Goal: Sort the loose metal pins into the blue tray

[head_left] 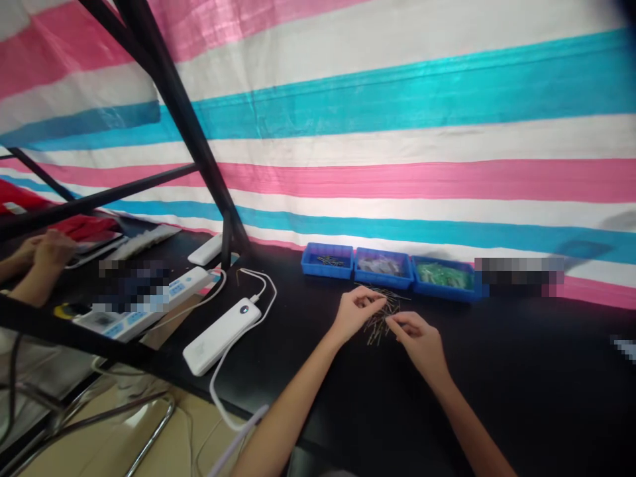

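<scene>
A loose pile of thin metal pins [381,317] lies on the black table [521,371]. My left hand [355,310] rests at the pile's left side, fingers curled and pinched on some pins. My right hand [417,338] sits at the pile's right side, its fingers pinched together on a pin. Both hands touch the pile. Just behind the pile stand three small blue trays: the left tray [326,260] holds a few pins, the middle tray [383,267] holds pale parts, the right tray [444,278] holds green parts.
A white power bank [221,336] with a white cable lies left of my hands, another white device [206,250] behind it. A black metal frame [173,106] crosses the left. Another person's hands [42,255] work at far left. A striped tarp [397,132] hangs behind.
</scene>
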### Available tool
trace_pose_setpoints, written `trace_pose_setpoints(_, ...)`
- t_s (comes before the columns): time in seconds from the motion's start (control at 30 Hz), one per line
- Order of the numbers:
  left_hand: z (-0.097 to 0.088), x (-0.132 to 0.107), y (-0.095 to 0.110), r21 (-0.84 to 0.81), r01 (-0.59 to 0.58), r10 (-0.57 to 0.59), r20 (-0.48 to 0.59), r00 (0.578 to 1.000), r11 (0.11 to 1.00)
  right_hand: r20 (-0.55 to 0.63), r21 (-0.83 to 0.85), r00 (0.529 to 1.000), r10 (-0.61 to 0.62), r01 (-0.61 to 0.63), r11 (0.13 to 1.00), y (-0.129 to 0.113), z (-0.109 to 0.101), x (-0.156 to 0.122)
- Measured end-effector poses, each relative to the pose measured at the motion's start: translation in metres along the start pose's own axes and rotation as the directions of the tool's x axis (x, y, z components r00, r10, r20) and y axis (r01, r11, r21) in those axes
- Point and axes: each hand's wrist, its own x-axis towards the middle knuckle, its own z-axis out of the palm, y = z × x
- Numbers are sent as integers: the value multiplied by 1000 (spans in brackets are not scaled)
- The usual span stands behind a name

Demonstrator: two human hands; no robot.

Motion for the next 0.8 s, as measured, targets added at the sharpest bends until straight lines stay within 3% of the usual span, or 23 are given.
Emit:
trace_pose_setpoints(0.13, -13, 9, -6, -172, 109, -135, -150, 979, 979, 15, 4, 1000, -1, 1, 1000, -3, 0, -1)
trace_pose_setpoints(0.23, -29, 17, -11, -295, 98, -182, -275, 944, 951, -22, 16, 1000, 17, -17, 1000, -6, -2, 0)
trace_pose_setpoints(0.33, -43, 23, -14, -382, 87, -222, -325, 919, 920, -45, 16, 999, 17, -16, 1000, -7, -3, 0)
trace_pose_setpoints(0.47, -55, 29, -17, -463, 85, -257, -321, 911, 882, -30, -12, 1000, -2, 2, 1000, -5, -2, -1)
trace_pose_setpoints(0.57, -60, 32, -17, -499, 61, -233, -291, 928, 864, -15, -60, 1000, -15, 14, 998, -2, -1, -2)
trace_pose_setpoints(0.8, -55, 36, -12, -515, 71, -196, -194, 961, 854, 3, -186, 996, -85, 84, 979, -3, -2, -3)
